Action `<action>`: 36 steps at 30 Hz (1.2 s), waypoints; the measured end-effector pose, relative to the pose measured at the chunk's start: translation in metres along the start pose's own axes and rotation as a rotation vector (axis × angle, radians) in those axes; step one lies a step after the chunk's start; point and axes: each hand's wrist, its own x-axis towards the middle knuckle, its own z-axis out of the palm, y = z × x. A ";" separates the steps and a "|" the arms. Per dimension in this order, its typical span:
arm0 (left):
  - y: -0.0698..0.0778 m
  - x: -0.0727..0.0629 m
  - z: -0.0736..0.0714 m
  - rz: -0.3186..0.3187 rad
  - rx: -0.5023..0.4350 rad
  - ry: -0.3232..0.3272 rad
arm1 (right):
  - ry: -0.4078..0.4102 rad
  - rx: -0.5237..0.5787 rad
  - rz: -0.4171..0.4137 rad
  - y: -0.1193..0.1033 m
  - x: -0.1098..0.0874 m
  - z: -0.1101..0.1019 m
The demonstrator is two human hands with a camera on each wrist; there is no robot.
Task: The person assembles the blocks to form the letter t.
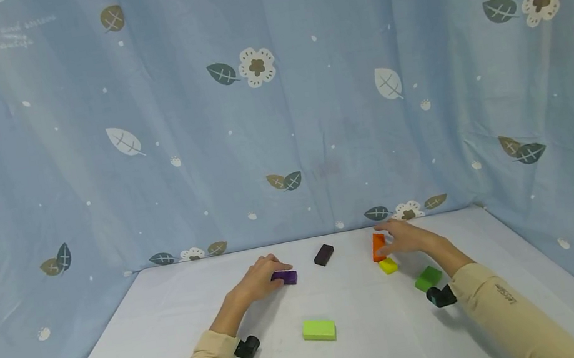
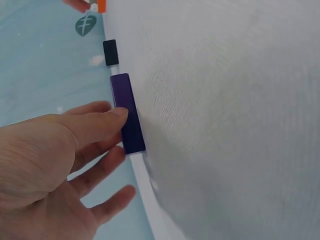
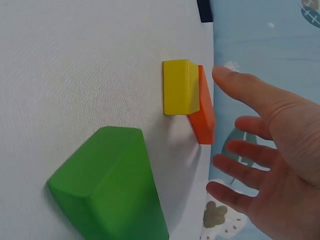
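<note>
A purple block (image 1: 287,277) lies on the white tabletop, and my left hand (image 1: 258,279) pinches it. In the left wrist view the thumb presses on the block's near face, while the fingers behind it are partly hidden. My right hand (image 1: 411,237) is spread over the orange block (image 1: 377,246) near the table's back edge. Its thumb and fingers stand apart with nothing between them in the right wrist view. Just in front of the orange block sits a small yellow block (image 3: 176,87). A green block (image 3: 112,175) lies nearer, close to the right wrist.
Between the hands, toward the back, is a dark block (image 1: 324,255). A lime-green block (image 1: 319,330) lies nearer the front. Behind the table (image 1: 371,342) hangs a blue leaf-patterned curtain (image 1: 311,118), which also runs along both sides.
</note>
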 end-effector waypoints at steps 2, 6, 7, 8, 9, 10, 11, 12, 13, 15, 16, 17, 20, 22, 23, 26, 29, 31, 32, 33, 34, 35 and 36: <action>0.001 0.000 0.000 0.012 0.004 0.007 | -0.008 0.000 -0.005 0.001 0.001 0.001; 0.001 -0.001 -0.001 0.034 0.017 0.020 | -0.021 -0.006 -0.006 0.001 0.002 0.001; 0.001 -0.001 -0.001 0.036 0.018 0.020 | -0.024 -0.003 -0.003 0.001 0.002 0.001; 0.001 -0.001 -0.001 0.042 0.020 0.022 | -0.027 -0.003 0.001 0.001 0.002 0.001; 0.001 -0.001 -0.002 0.047 0.022 0.023 | -0.029 -0.011 -0.002 0.001 0.002 0.001; 0.001 -0.001 -0.002 0.047 0.020 0.023 | -0.031 -0.003 0.004 0.002 0.002 0.002; 0.001 -0.001 -0.002 0.048 0.022 0.021 | -0.033 -0.004 0.004 0.002 0.003 0.002; 0.000 -0.001 -0.002 0.049 0.024 0.021 | -0.035 0.004 0.012 0.002 0.003 0.002; 0.000 -0.001 -0.002 0.050 0.024 0.020 | -0.036 0.006 0.014 0.003 0.003 0.002; -0.001 -0.001 -0.001 0.055 0.024 0.021 | -0.040 0.012 0.018 0.004 0.004 0.003; -0.002 0.000 -0.001 0.054 0.022 0.019 | -0.043 0.022 0.026 0.004 0.005 0.004; -0.002 0.000 0.000 0.057 0.021 0.020 | -0.045 0.027 0.029 0.005 0.006 0.005; -0.002 0.000 0.000 0.058 0.008 0.019 | -0.054 0.041 0.046 0.006 0.008 0.007; 0.000 0.000 -0.001 0.048 -0.003 0.013 | -0.058 0.041 0.056 0.006 0.009 0.008; 0.000 0.000 -0.001 0.046 -0.006 0.012 | -0.060 0.042 0.060 0.006 0.009 0.008; 0.002 0.000 -0.002 0.034 -0.011 0.003 | -0.065 0.034 0.067 0.006 0.009 0.007; 0.003 0.001 -0.004 0.027 -0.012 -0.006 | -0.070 0.030 0.078 0.005 0.008 0.007; 0.004 0.001 -0.004 0.024 -0.010 -0.012 | -0.075 0.021 0.080 0.004 0.008 0.006; 0.004 0.002 -0.005 0.025 -0.009 -0.013 | -0.079 0.015 0.080 0.003 0.008 0.006; 0.005 0.002 -0.005 0.026 -0.006 -0.013 | -0.081 0.017 0.088 0.003 0.009 0.006; 0.005 0.002 -0.005 0.025 -0.004 -0.015 | -0.083 0.019 0.094 0.003 0.009 0.006; 0.005 0.002 -0.005 0.024 -0.004 -0.016 | -0.086 0.020 0.098 0.003 0.009 0.006; 0.005 0.002 -0.005 0.023 -0.005 -0.016 | -0.088 0.021 0.101 0.003 0.010 0.006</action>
